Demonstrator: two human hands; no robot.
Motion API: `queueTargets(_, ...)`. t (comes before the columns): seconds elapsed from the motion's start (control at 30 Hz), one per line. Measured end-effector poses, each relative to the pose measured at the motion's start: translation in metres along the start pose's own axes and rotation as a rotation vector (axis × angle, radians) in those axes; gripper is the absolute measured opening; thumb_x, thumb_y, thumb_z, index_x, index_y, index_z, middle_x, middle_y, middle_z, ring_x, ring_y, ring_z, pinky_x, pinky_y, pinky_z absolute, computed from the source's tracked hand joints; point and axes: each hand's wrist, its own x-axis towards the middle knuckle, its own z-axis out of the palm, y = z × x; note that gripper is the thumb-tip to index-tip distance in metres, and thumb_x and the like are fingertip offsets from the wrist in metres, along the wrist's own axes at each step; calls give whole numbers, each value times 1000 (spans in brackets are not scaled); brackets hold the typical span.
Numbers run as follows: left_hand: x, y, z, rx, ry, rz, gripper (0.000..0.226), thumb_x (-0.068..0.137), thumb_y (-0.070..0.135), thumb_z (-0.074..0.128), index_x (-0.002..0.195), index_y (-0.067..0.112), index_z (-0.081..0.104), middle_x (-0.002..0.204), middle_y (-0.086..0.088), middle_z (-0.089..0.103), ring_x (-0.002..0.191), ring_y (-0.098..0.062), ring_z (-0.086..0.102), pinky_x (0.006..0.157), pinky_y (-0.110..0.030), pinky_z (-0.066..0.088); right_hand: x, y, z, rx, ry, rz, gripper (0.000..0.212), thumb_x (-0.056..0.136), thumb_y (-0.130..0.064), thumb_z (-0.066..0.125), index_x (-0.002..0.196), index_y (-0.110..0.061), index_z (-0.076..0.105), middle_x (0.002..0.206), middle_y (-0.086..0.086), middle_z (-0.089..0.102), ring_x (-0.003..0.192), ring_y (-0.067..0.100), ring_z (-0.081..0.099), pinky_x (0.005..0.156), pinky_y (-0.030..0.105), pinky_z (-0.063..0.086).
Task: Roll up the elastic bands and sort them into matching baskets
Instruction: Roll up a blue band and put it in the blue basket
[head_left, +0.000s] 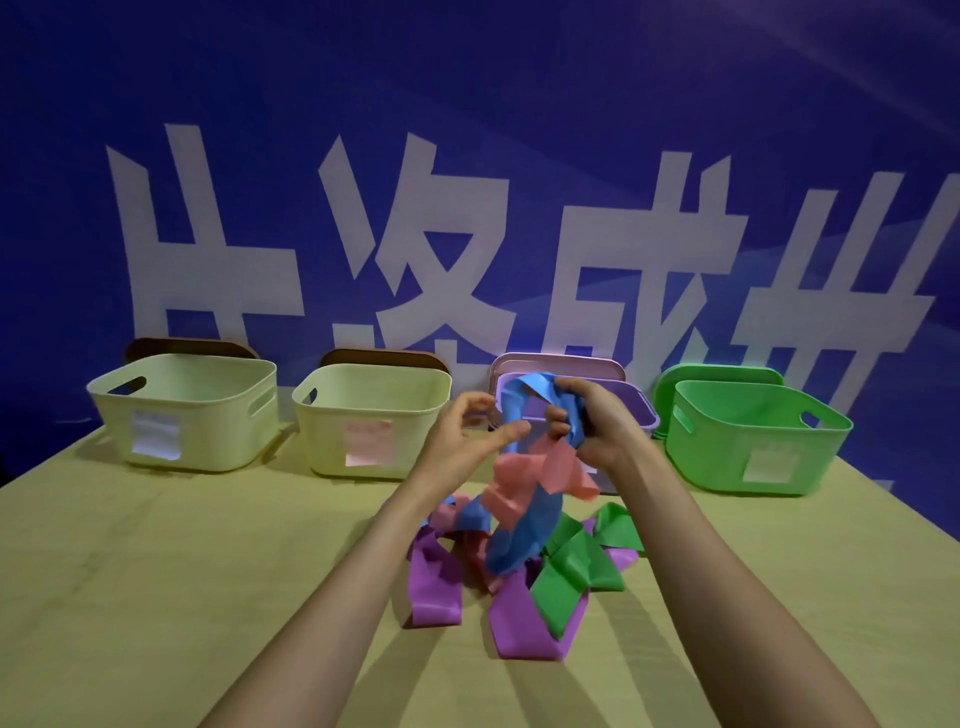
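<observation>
The chief risk is the tangle; the blue elastic band (519, 540) is lifted off the wooden table (156, 571) with a pink elastic band (524, 483) caught round it and hanging in mid-air, so a further pull will likely drag the pink one along, or tighten the snarl, rather than free a single strip; the blue band's lower end still lies in the heap with the purple bands (434, 587) and the green band (571, 566), and could tow those across the table. Stretchy material may also snap back if one end slips; a roll started on a twisted strip would probably come out loose and spring open in the basket. Sorting could go astray too; no basket is blue, and the labels on the two cream baskets (218, 431), the lilac basket (639, 415) and the green basket (717, 457) are too washed out to read.

The right hand (597, 421) has its fingers curled tight round a bunched loop of the blue band, held up in front of the lilac basket; the left hand (467, 431) is not closed on anything, its fingers curved and apart; its thumb tip lies at the edge of the blue strip, though whether it presses there I cannot tell.
</observation>
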Motion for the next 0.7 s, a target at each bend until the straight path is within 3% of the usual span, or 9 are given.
queueTargets(0.1, 3, -5, 5, 58, -51, 145, 31, 72, 20, 81, 94, 20, 59, 97, 4, 59, 83, -8, 56, 76, -18, 47, -2, -3, 2, 12, -31, 12, 12, 96, -14, 44, 87, -8, 48, 47, 2, 40, 35, 9, 37, 33, 17, 30)
queueTargets(0.23, 7, -11, 10, 387, -173, 128, 35, 79, 28, 75, 111, 16, 65, 95, 6, 55, 72, -2, 49, 68, -10, 39, -3, -3, 4, 18, -55, 10, 9, 96, -14, 45, 91, -7, 49, 48, 3, 43, 36, 9, 41, 32, 17, 30)
queueTargets(0.4, 9, -17, 4, 544, -300, 62, 20, 81, 14, 71, 100, 9, 73, 93, -7, 71, 79, -11, 60, 75, -25, 47, -3, -7, -2, 58, -106, 25, 9, 97, -17, 46, 98, -9, 50, 50, 3, 46, 37, 9, 40, 32, 17, 31)
queueTargets(0.53, 7, -23, 7, 586, -205, 56, 28, 76, 22, 75, 101, 12, 66, 81, 3, 61, 66, -4, 51, 58, -12, 38, -3, -9, -5, 153, -151, 30, 10, 97, -15, 44, 100, -8, 50, 53, 3, 49, 37, 8, 42, 30, 15, 29)
queueTargets(0.63, 11, -34, 12, 691, -99, 83, 25, 76, 23, 73, 98, 13, 65, 95, -4, 53, 84, -19, 56, 72, -25, 43, -2, -8, -5, 210, -191, 79, 13, 96, -18, 45, 98, -6, 51, 59, 4, 46, 36, 8, 40, 29, 15, 29)
queueTargets(0.7, 13, -39, 11, 701, -49, 51, 16, 80, 19, 70, 94, 12, 66, 95, -5, 46, 86, -24, 54, 78, -30, 44, -3, -8, -6, 208, -189, 64, 13, 96, -18, 45, 96, -6, 50, 65, 4, 44, 37, 8, 40, 29, 14, 29)
